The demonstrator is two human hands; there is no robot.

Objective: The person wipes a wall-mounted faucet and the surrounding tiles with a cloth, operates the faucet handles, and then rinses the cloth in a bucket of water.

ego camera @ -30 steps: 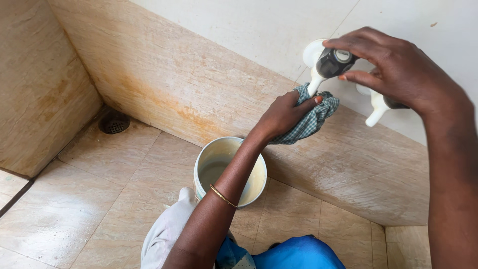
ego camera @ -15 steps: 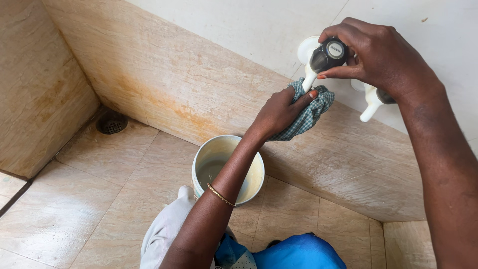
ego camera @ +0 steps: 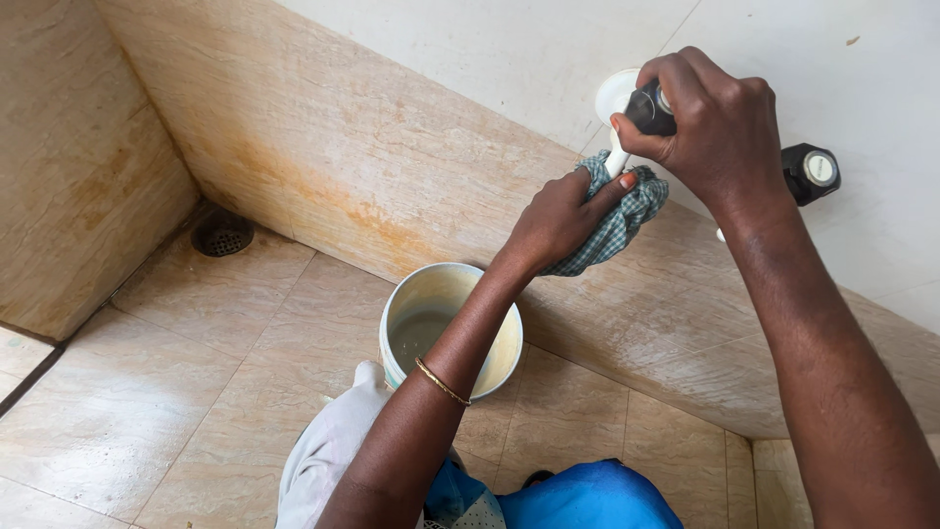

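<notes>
Now, left to right: the left hand (ego camera: 558, 217) bunches the green checked cloth (ego camera: 619, 217) right under the tap spout (ego camera: 617, 162), centre-right of frame, while just above it the right hand (ego camera: 707, 122) is clenched round the black tap knob (ego camera: 650, 108); spout points downward.

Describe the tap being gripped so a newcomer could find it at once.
On the white wall above the beige tile skirting, two taps jut out. It is the left tap, its dark knob wrapped by the right hand, with the checked cloth under its spout; the other tap stands untouched.
</notes>
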